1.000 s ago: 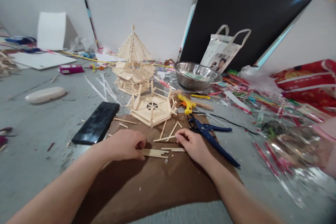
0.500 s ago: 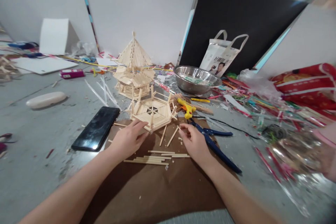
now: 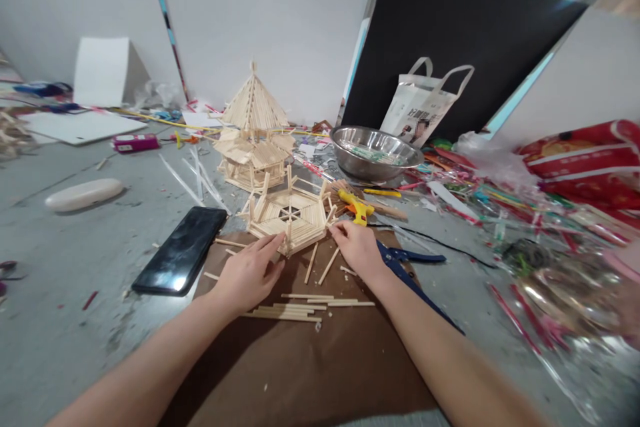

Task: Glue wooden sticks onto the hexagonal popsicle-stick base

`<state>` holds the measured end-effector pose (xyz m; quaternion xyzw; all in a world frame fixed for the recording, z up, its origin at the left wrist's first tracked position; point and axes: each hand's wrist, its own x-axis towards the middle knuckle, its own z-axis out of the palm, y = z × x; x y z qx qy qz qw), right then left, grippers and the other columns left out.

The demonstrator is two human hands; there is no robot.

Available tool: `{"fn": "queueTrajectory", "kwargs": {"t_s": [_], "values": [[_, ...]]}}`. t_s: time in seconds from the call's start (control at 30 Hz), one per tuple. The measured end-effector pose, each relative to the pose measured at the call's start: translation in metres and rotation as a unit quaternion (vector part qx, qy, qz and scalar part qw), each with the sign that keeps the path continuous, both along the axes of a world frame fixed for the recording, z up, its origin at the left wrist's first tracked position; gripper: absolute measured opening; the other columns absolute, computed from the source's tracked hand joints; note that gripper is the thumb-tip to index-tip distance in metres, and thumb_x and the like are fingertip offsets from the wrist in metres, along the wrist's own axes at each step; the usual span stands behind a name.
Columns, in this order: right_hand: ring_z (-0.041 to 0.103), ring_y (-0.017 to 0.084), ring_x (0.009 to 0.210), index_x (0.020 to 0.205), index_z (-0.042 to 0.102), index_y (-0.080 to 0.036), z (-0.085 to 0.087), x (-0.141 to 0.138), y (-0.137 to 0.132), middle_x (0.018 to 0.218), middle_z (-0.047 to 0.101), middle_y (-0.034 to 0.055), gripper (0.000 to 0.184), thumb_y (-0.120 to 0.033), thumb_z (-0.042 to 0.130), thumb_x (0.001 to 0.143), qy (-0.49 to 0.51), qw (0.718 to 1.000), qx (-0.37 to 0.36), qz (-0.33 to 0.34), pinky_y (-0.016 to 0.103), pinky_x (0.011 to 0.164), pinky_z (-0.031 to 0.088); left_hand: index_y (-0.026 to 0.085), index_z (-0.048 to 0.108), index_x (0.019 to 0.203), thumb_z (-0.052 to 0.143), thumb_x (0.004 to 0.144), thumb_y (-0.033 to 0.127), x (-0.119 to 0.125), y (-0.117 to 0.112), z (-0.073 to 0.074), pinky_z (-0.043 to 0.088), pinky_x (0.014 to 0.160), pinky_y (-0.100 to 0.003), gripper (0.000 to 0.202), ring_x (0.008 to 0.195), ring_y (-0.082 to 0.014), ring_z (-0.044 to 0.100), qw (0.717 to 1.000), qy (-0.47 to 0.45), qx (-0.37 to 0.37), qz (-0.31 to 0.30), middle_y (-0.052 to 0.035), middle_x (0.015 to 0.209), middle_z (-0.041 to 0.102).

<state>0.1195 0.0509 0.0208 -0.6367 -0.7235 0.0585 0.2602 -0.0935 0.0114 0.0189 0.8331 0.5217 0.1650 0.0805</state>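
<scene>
A hexagonal frame of thin wooden sticks (image 3: 300, 230), with short posts rising at its corners, lies at the middle of the work area. My left hand (image 3: 251, 271) is at its front left edge, fingers stretched out and touching near the front post. At the right corner of the frame, my right hand (image 3: 357, 250) is closed in a pinch on a short wooden stick, mostly hidden by the fingers. Loose sticks (image 3: 290, 310) lie on a brown sheet (image 3: 300, 367) below the hands. A yellow glue gun (image 3: 356, 207) sits just beyond my right hand.
Behind the frame stands a stick pagoda (image 3: 254, 127). A black phone (image 3: 183, 250) lies left; blue-handled pliers (image 3: 413, 277) lie right, partly under my forearm. A steel bowl (image 3: 375, 153), a bag (image 3: 420, 107) and scattered plastic strips fill the back right. Another person's hand (image 3: 627, 307) shows at the right edge.
My right hand has moved forward and left, from above the loose sticks to the right corner of the hexagonal frame. My left hand stays at the front left edge.
</scene>
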Motion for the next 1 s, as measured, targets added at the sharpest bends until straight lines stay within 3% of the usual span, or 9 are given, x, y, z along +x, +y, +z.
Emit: {"fn": "queueTrajectory", "kwargs": {"t_s": [0.27, 1.0], "values": [[0.058, 0.015, 0.064, 0.069, 0.060, -0.019, -0.0014, -0.0042, 0.0010, 0.066, 0.064, 0.0028, 0.020, -0.024, 0.041, 0.073, -0.010, 0.999, 0.030, -0.016, 0.022, 0.058, 0.037, 0.022, 0.027, 0.123, 0.033, 0.076, 0.028, 0.0012, -0.0001, -0.0001, 0.042, 0.078, -0.030, 0.047, 0.100, -0.0196, 0.047, 1.000, 0.007, -0.014, -0.004, -0.0055, 0.122, 0.039], [0.057, 0.016, 0.060, 0.062, 0.058, -0.019, -0.0012, -0.0081, 0.0008, 0.059, 0.061, 0.0028, 0.017, -0.025, 0.043, 0.070, -0.007, 0.999, 0.030, -0.044, 0.023, 0.056, 0.036, 0.023, 0.028, 0.122, 0.033, 0.075, 0.030, 0.0000, -0.0001, -0.0005, 0.042, 0.076, -0.030, 0.047, 0.099, -0.0198, 0.048, 1.000, 0.016, -0.014, -0.004, -0.0056, 0.123, 0.038]]}}
